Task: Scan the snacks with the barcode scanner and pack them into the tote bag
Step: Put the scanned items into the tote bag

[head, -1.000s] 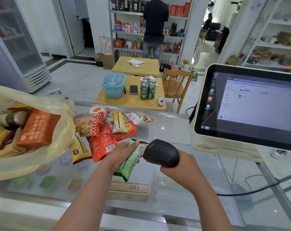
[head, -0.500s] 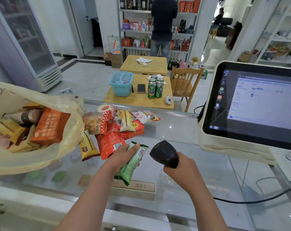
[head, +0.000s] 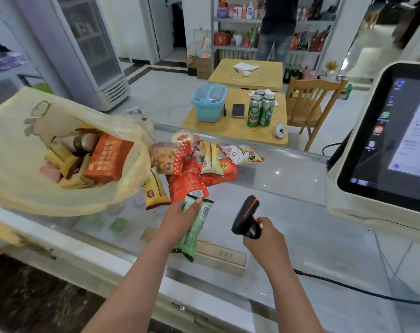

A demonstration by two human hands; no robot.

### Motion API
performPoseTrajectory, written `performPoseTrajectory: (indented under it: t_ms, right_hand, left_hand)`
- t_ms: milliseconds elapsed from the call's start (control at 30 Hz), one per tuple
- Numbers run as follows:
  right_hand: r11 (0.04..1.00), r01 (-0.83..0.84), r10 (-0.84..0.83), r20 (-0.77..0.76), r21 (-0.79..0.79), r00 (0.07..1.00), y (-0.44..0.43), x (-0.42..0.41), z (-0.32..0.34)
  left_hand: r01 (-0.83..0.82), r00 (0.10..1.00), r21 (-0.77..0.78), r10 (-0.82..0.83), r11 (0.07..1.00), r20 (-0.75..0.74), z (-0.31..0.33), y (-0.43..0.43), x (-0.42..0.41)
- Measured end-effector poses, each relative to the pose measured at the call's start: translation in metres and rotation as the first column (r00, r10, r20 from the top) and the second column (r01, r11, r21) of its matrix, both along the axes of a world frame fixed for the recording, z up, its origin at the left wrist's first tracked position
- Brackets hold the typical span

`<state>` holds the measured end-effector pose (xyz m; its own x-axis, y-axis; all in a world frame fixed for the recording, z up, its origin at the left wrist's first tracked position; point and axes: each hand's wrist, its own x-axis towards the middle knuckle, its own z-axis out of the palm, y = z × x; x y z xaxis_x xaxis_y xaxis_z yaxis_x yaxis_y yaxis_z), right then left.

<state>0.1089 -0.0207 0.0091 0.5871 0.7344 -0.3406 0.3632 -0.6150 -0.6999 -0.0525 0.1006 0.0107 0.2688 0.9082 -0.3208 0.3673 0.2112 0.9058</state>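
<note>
Head view over the glass counter [head: 288, 188], with positions given from the snack pile [head: 192, 164]. Just in front of the pile, the left hand [head: 180, 217] grips a green packet [head: 194, 231], barcode side up. In front and to the right of the pile, the right hand [head: 264, 239] holds the barcode scanner [head: 247, 217] by its handle, clear of the packet. Left of the pile and touching it, the open tote bag [head: 60, 193] contains boxes and packets. A touchscreen terminal [head: 384, 140] stands well to the pile's right.

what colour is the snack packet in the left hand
Green, with a white barcode patch; the left hand grips the snack packet, clearest in the head view.
</note>
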Motion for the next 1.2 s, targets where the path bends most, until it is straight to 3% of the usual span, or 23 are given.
performPoseTrajectory:
  t_ms: [67, 133, 200, 233, 333, 400, 600, 800, 933, 1200]
  right_hand:
    - [0.999, 0.013, -0.012, 0.019, -0.035, 1.0, 0.008, -0.003, -0.004]
    - [0.997, 0.045, -0.034, 0.178, -0.058, 0.983, 0.018, -0.01, -0.005]
    - [0.994, 0.078, -0.1, 0.329, 0.08, 0.939, 0.031, -0.029, 0.005]
    - [0.981, 0.057, -0.115, 0.32, 0.185, 0.94, 0.039, -0.04, 0.014]
    - [0.934, -0.059, 0.071, -0.021, 0.352, 0.997, 0.066, -0.085, 0.048]
    - [0.92, -0.151, 0.245, -0.231, 0.363, 0.942, 0.086, -0.122, 0.063]
    - [0.879, -0.193, 0.31, -0.217, 0.436, 0.925, 0.148, -0.197, 0.078]
    - [0.917, -0.169, 0.188, -0.017, 0.361, 0.982, 0.194, -0.244, 0.081]
    - [0.932, -0.193, 0.146, 0.168, 0.308, 0.975, 0.227, -0.259, 0.077]
    - [0.952, -0.299, 0.233, 0.466, 0.071, 0.854, 0.254, -0.271, 0.081]
  left_hand:
    - [-0.019, 1.0, 0.008, 0.019, 1.0, -0.01, -0.001, 0.005, -0.006]
    - [-0.032, 0.999, 0.018, 0.032, 0.999, 0.017, 0.003, 0.011, -0.013]
    - [-0.072, 0.996, 0.006, 0.071, 0.997, 0.053, 0.016, 0.019, -0.021]
    - [-0.099, 0.993, -0.002, 0.098, 0.995, 0.062, 0.022, 0.025, -0.026]
    - [-0.214, 0.964, -0.055, 0.22, 0.975, 0.151, 0.051, 0.038, -0.041]
    - [-0.247, 0.931, -0.102, 0.265, 0.964, 0.249, 0.062, 0.051, -0.056]
    - [-0.15, 0.891, -0.052, 0.157, 0.987, 0.425, 0.09, 0.099, -0.125]
    - [-0.187, 0.944, 0.114, 0.146, 0.976, 0.296, 0.114, 0.149, -0.184]
    - [0.023, 0.97, 0.239, -0.08, 0.971, 0.231, 0.141, 0.167, -0.187]
    - [0.258, 0.963, 0.097, -0.249, 0.961, -0.099, 0.157, 0.202, -0.165]
